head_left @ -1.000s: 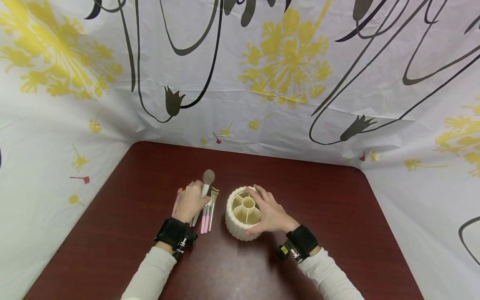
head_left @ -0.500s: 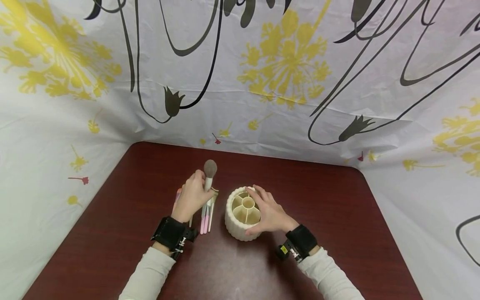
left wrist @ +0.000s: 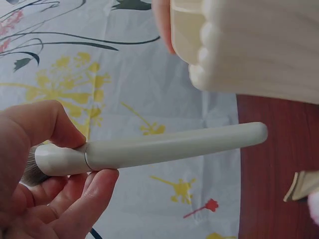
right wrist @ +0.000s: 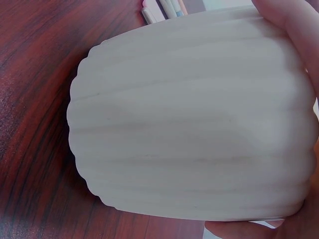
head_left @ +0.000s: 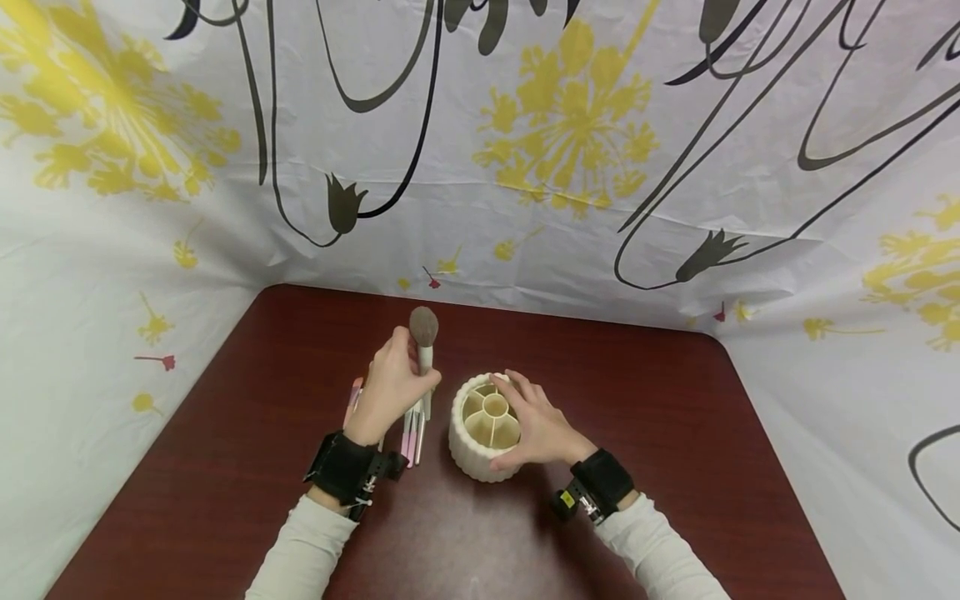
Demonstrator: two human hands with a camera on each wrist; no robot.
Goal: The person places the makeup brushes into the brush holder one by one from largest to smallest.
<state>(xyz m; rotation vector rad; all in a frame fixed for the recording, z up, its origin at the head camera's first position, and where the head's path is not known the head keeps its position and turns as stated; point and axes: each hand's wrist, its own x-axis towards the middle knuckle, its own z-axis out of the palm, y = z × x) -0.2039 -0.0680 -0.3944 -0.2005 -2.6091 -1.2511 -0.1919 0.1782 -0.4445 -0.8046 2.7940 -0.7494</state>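
My left hand (head_left: 392, 383) pinches a makeup brush (left wrist: 164, 149) near the top of its pale handle, thumb on one side and fingers on the other. The fluffy grey-brown head (head_left: 423, 327) points up and the rounded handle end hangs down, close to upright. To its right stands a cream, ribbed brush holder (head_left: 472, 450) with a round centre compartment and others around it. My right hand (head_left: 543, 423) grips the holder's rim from the right, thumb at the near side and fingers at the far side. In the right wrist view the ribbed wall (right wrist: 189, 119) fills most of the picture.
Several more makeup brushes lie on the dark red table (head_left: 615, 375), left of the holder. Among them are pink-handled brushes (head_left: 408, 446) and one with an orange-purple tip (head_left: 355, 392), partly behind my left hand. A white printed cloth (head_left: 450, 208) hangs behind the table.
My left hand has raised the makeup brush and shifted it slightly right, turning it from tilted to nearly upright. My right hand and the brush holder have stayed in place.
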